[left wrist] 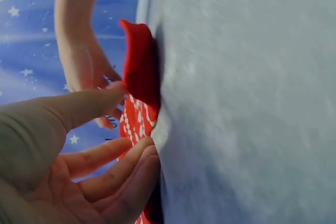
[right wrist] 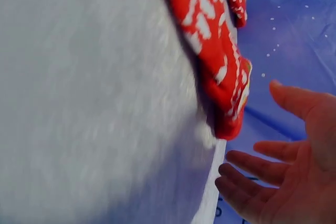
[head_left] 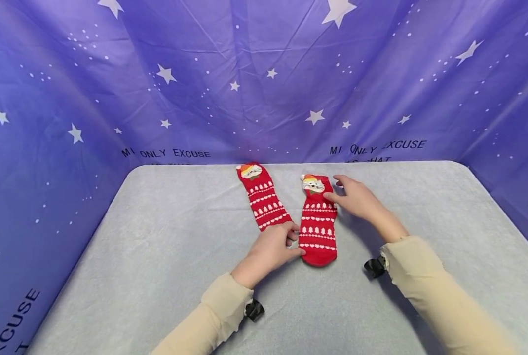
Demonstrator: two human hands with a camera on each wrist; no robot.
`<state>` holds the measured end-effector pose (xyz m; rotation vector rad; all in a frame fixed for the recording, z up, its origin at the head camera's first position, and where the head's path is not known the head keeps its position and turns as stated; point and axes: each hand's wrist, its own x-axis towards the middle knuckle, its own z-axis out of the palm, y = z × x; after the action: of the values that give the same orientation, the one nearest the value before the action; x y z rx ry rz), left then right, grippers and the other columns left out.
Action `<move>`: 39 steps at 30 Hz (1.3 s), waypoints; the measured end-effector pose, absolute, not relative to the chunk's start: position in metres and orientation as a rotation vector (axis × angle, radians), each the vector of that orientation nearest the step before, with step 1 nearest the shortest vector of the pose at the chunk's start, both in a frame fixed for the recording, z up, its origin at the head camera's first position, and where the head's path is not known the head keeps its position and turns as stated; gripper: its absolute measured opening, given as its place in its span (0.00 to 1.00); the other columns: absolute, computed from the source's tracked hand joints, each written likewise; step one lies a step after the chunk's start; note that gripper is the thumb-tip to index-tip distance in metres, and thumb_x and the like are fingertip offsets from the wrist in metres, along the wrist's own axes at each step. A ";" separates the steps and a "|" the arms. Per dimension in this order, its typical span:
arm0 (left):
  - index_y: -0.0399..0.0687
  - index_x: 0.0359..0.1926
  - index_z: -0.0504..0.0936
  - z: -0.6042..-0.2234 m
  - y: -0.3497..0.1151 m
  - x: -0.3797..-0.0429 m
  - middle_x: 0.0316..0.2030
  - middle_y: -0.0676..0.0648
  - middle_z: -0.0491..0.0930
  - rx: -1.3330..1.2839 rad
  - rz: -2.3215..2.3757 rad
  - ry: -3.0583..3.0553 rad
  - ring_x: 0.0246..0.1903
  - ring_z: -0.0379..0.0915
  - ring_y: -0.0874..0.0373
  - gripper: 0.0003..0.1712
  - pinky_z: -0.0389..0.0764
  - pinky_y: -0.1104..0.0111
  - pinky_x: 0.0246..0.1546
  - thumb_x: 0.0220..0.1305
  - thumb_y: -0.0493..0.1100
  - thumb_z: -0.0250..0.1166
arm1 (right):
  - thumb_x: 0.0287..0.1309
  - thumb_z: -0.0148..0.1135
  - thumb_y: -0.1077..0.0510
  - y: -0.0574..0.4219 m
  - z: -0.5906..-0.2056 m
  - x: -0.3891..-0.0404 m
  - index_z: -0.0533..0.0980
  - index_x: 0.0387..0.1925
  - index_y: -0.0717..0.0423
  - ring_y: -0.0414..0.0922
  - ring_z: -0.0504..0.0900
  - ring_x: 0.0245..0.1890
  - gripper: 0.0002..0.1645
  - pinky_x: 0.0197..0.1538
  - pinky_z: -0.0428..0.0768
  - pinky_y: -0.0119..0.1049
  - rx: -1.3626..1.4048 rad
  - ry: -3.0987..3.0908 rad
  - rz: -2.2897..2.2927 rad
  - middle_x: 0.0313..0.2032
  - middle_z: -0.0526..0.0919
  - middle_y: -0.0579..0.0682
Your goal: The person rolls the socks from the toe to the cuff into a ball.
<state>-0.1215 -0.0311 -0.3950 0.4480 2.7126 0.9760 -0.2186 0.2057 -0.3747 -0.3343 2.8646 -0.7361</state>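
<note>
Two red Christmas socks with white patterns lie flat on the table. On the right sock (head_left: 318,227), a cat face in a yellow-orange hat decorates the cuff end at the far side, and the plain toe points toward me. My left hand (head_left: 273,245) is at that sock's toe, thumb tip at its left edge, fingers loosely bent and apart from the thumb. The left sock (head_left: 264,199) lies slanted, its near end hidden behind this hand. Beside the right sock's cuff is my right hand (head_left: 357,198), thumb tip overlapping the edge, fingers spread with nothing between them.
The pale grey cloth-covered table (head_left: 166,222) reaches back to a purple-blue curtain (head_left: 264,88) with white stars and lettering. Black wrist mounts (head_left: 254,310) sit under both beige sleeves (head_left: 210,315). The socks lie near the table's far edge.
</note>
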 end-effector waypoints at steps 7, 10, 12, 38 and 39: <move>0.41 0.53 0.80 -0.397 -0.034 -0.124 0.50 0.43 0.83 0.361 1.333 2.398 0.34 0.79 0.59 0.23 0.78 0.72 0.29 0.58 0.41 0.73 | 0.69 0.56 0.46 0.196 -0.378 -0.225 0.57 0.72 0.68 0.65 0.72 0.64 0.42 0.67 0.69 0.59 -0.163 2.753 -0.979 0.64 0.72 0.70; 0.39 0.54 0.80 -0.396 -0.035 -0.123 0.53 0.42 0.81 0.358 1.420 2.263 0.45 0.80 0.52 0.21 0.81 0.67 0.43 0.61 0.41 0.70 | 0.70 0.55 0.47 0.194 -0.378 -0.227 0.56 0.72 0.68 0.65 0.75 0.61 0.41 0.65 0.73 0.56 -0.069 2.694 -1.090 0.64 0.72 0.70; 0.39 0.56 0.79 -0.395 -0.035 -0.122 0.57 0.42 0.78 0.333 1.487 2.156 0.55 0.78 0.48 0.21 0.79 0.61 0.53 0.63 0.41 0.68 | 0.70 0.55 0.48 0.192 -0.379 -0.229 0.56 0.72 0.68 0.63 0.76 0.59 0.41 0.62 0.77 0.52 -0.004 2.649 -1.167 0.65 0.71 0.70; 0.30 0.52 0.81 -0.400 -0.030 -0.109 0.35 0.53 0.84 0.088 1.852 1.811 0.36 0.78 0.67 0.17 0.83 0.70 0.47 0.64 0.35 0.65 | 0.70 0.56 0.56 0.185 -0.373 -0.233 0.61 0.71 0.67 0.29 0.81 0.33 0.34 0.44 0.84 0.30 0.173 2.180 -1.756 0.46 0.82 0.49; 0.30 0.49 0.82 -0.400 -0.030 -0.109 0.31 0.56 0.83 0.071 1.872 1.808 0.33 0.77 0.68 0.15 0.83 0.71 0.44 0.63 0.35 0.66 | 0.70 0.56 0.56 0.184 -0.371 -0.232 0.61 0.71 0.67 0.29 0.82 0.33 0.34 0.44 0.85 0.30 0.171 2.149 -1.789 0.41 0.82 0.44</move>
<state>-0.1091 -0.0304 -0.3998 0.0712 1.8076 1.8718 -0.2324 0.1844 -0.3711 0.1710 2.1488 -1.7890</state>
